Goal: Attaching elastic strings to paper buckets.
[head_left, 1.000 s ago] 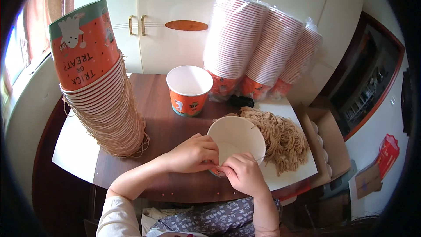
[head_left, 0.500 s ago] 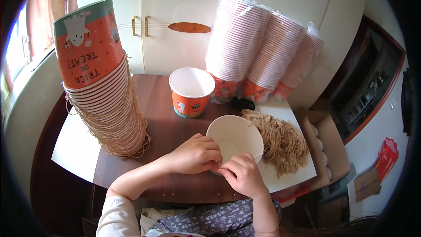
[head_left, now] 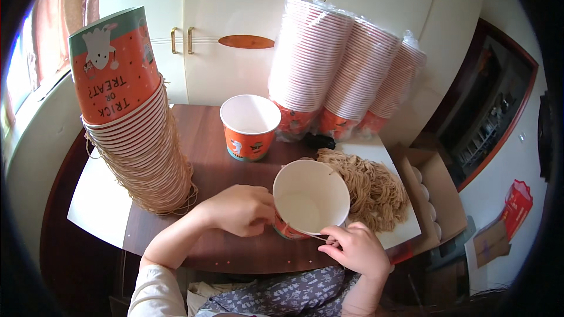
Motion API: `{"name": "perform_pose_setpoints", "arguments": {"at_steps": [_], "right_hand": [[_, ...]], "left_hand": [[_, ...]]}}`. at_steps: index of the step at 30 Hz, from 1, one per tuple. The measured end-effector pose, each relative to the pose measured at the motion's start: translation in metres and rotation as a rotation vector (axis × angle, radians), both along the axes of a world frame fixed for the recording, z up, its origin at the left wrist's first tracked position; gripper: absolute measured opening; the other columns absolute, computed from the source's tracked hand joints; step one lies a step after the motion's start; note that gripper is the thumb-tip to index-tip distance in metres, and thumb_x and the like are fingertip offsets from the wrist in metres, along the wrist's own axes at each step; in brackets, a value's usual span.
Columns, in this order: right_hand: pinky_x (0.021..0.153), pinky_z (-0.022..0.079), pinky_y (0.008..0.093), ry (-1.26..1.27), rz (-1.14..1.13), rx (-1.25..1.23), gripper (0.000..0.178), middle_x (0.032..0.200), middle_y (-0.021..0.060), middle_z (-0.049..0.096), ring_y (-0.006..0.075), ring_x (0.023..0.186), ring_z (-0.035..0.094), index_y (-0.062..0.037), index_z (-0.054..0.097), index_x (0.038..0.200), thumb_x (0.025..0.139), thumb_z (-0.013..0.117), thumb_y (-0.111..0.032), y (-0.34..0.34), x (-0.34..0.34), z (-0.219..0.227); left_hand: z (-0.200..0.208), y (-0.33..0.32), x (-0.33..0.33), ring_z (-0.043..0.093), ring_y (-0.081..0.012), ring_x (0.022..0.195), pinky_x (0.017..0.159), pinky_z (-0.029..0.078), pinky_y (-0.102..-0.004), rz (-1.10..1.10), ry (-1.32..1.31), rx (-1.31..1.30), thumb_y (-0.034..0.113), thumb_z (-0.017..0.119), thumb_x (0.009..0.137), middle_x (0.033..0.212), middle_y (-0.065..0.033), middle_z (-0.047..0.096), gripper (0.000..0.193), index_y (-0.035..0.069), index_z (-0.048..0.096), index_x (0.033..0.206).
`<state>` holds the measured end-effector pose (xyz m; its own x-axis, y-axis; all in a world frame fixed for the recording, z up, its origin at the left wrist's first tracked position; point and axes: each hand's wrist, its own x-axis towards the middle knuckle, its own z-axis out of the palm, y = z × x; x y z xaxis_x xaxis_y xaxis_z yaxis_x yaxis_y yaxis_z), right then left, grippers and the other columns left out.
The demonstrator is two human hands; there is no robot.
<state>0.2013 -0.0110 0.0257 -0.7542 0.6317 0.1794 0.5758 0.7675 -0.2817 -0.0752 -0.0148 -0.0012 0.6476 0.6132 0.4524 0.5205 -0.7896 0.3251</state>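
Note:
A paper bucket (head_left: 310, 199), white inside and orange outside, stands tilted toward me at the front of the table. At its left side my left hand (head_left: 242, 210) has its fingers curled closed, and what they hold, if anything, is hidden. My right hand (head_left: 356, 249) sits by the bucket's lower right rim, thumb and fingers pinching a thin light cord that runs to the bucket's front. Right behind that hand lies a bundle of tan cords (head_left: 370, 191). Another orange paper bucket (head_left: 251, 132) stands upright, apart from both hands.
On the left rises a tall stack of upside-down buckets (head_left: 138, 152) with tan cords hanging on it. Plastic-wrapped bucket stacks (head_left: 311, 53) stand at the back right, a small black item (head_left: 319, 141) before them. Beyond the right edge is an open cardboard box (head_left: 446, 188).
My hands, together at the bucket's front before, have separated: the left moved left, the right moved right and down with the cord. The whole view shifted slightly.

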Motion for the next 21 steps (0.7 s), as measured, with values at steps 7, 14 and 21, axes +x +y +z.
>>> {"name": "perform_pose_setpoints", "arguments": {"at_steps": [7, 14, 21], "right_hand": [[0.067, 0.048, 0.0379, 0.021, 0.132, -0.276, 0.026, 0.079, 0.0100, 0.065, 0.0290, 0.075, 0.062, -0.0073, 0.048, 0.093, 0.077, 0.064, -0.022, -0.002, -0.004, -0.009], [0.070, 0.049, 0.0368, -0.033, 0.281, -0.183, 0.028, 0.087, 0.0111, 0.065, 0.0290, 0.079, 0.062, -0.0073, 0.060, 0.101, 0.078, 0.063, -0.024, -0.008, -0.010, -0.019], [0.057, 0.047, 0.0296, 0.764, -0.307, 0.274, 0.041, 0.076, 0.0066, 0.058, 0.0182, 0.065, 0.058, -0.0031, 0.056, 0.095, 0.066, 0.078, -0.023, 0.020, 0.009, 0.001]], "left_hand": [[-0.023, 0.023, -0.005, 0.056, -0.0182, 0.053, 0.050, 0.043, -0.0318, 0.600, -0.437, -0.587, 0.041, 0.058, 0.084, 0.060, -0.0080, 0.057, 0.041, 0.002, 0.056, 0.071], [-0.024, 0.028, 0.017, 0.055, -0.0109, 0.050, 0.047, 0.042, -0.0227, 0.495, -0.641, -0.978, 0.018, 0.055, 0.079, 0.056, -0.0033, 0.054, 0.021, 0.001, 0.056, 0.068], [0.019, -0.025, 0.032, 0.046, -0.0097, 0.046, 0.046, 0.041, -0.0285, 0.481, -0.463, -0.196, 0.012, 0.061, 0.075, 0.052, -0.0092, 0.049, 0.019, -0.002, 0.050, 0.066]]}}
